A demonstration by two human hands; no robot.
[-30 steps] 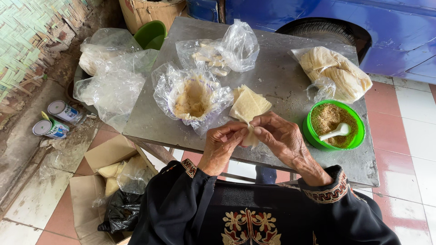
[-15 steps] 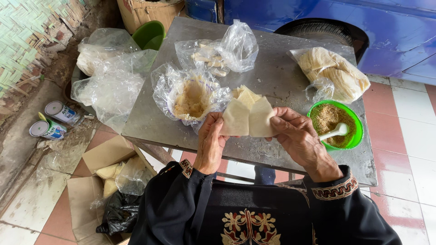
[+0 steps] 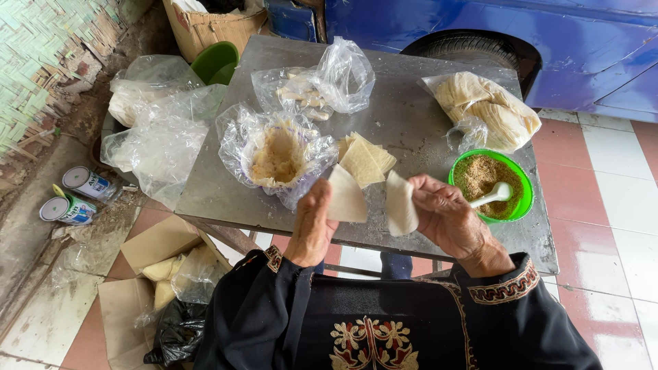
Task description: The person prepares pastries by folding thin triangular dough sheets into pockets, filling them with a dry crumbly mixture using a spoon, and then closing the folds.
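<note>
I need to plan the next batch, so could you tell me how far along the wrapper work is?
Done: no finished pieces can be made out for certain. In hand: the left hand and the right hand each hold one thin pale wrapper sheet, pulled apart. Left: a small wrapper stack on the metal table and the crumbly filling in the green bowl.

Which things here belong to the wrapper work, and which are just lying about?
In hand: left hand and right hand, each holding a pale wrapper; wrapper stack; green bowl with white spoon.
Lying about: two cans, cardboard boxes, black bag.
</note>
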